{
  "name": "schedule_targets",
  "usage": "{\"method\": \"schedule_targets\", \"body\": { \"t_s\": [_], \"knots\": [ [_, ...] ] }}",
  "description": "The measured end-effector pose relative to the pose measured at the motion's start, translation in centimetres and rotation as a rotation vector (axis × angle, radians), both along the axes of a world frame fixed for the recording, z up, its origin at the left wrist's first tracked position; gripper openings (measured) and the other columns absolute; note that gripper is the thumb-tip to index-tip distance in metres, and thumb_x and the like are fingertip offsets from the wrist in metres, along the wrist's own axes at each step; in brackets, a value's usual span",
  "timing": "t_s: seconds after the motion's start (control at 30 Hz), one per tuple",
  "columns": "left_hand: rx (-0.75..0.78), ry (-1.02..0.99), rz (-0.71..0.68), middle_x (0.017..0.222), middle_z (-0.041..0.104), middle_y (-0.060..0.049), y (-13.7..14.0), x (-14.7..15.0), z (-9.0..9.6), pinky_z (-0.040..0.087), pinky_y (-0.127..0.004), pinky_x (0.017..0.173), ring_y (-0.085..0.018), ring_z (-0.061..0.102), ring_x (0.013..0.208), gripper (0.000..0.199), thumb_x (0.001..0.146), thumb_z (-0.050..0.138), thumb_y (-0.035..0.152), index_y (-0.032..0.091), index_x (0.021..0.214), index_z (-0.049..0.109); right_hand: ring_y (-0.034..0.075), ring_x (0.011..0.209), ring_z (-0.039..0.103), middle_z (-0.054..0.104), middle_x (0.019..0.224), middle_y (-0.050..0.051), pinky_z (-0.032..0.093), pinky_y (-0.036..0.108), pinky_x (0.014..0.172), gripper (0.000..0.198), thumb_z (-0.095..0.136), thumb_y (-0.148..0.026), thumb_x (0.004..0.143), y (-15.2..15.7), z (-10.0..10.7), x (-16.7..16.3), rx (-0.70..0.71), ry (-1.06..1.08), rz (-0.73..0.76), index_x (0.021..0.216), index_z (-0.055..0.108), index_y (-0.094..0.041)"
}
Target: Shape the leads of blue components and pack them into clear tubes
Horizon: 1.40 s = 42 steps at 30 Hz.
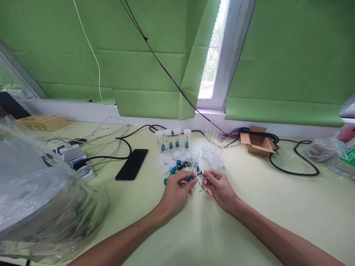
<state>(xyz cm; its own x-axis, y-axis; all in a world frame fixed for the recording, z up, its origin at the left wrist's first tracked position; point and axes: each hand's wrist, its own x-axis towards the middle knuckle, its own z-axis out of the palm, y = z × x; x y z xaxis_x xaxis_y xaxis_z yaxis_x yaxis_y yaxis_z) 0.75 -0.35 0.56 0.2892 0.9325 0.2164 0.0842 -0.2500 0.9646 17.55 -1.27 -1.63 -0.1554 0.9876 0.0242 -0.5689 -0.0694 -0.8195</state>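
Label (350,157), green on clear bottle (338,170), three o'clock: lettering was illegible. Blue part (191,178) — small, shiny, rounded — sat near six o'clock, gripped by closed fingers of left hand (177,187); right hand (220,187) pinched thin rod (200,177) between fingertips. Pale yellow-green tabletop (205,236) lay below; green blinds (161,96) hung at twelve.

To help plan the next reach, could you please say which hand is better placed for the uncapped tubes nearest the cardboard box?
Probably the right hand: it sits nearer those tubes than the left hand, though both seem occupied.
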Motion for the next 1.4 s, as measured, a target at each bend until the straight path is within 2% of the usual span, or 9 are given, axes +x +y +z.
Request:
{"method": "schedule_targets", "body": {
  "t_s": [0.2,0.37,0.7,0.93,1.4],
  "knots": [
    [-0.015,-0.014,-0.016,0.079,0.061,-0.003,-0.18,0.02,0.29,0.051,-0.022,0.05,-0.011,0.052,0.059,0.016,0.079,0.068,0.031,0.015,0.079,0.071,0.009,0.045,0.056,0.061,0.056,-0.001,0.038,0.017,0.039,0.026,0.081,-0.036,0.074,-0.02,0.01,-0.09,-0.024,0.011,-0.032,0.076,0.065,-0.015],
    [-0.057,-0.022,0.006,0.067,0.059,0.0,-0.27,0.05,0.65,0.048,-0.022,0.05,-0.01,0.05,0.053,0.016,0.076,0.069,0.03,0.014,0.076,0.069,0.01,0.048,0.058,0.062,0.057,-0.001,0.04,0.019,0.042,0.025,0.079,-0.036,0.076,-0.07,-0.32,-0.26,0.003,0.001,-0.066,0.076,0.065,-0.016],
    [-0.111,-0.034,0.013,0.058,0.055,0.003,0.33,-0.05,0.33,0.046,-0.024,0.055,-0.01,0.05,0.05,0.015,0.078,0.068,0.03,0.015,0.078,0.066,0.013,0.062,0.063,0.068,0.066,0.001,0.05,0.024,0.057,0.02,0.081,-0.031,0.074,-0.5,0.08,-0.58,0.076,-0.056,-0.121,0.082,0.069,-0.017],
    [-0.117,-0.016,0.029,0.056,0.056,0.003,0.07,-0.08,0.57,0.046,-0.023,0.055,-0.01,0.051,0.05,0.014,0.077,0.068,0.03,0.016,0.079,0.067,0.012,0.053,0.061,0.068,0.065,0.003,0.048,0.025,0.05,0.021,0.074,-0.035,0.081,-0.51,-0.33,-0.44,0.158,-0.175,-0.108,0.077,0.067,-0.015],
    [-0.115,-0.022,0.072,0.064,0.062,0.0,-0.12,0.09,0.91,0.05,-0.025,0.052,-0.011,0.053,0.05,0.025,0.072,0.073,0.034,0.014,0.088,0.071,0.011,0.04,0.056,0.062,0.053,-0.001,0.041,0.019,0.035,0.028,0.07,-0.041,0.084,-0.69,-0.39,-0.42,0.118,-0.244,-0.096,0.075,0.061,-0.015]
  ]
}}
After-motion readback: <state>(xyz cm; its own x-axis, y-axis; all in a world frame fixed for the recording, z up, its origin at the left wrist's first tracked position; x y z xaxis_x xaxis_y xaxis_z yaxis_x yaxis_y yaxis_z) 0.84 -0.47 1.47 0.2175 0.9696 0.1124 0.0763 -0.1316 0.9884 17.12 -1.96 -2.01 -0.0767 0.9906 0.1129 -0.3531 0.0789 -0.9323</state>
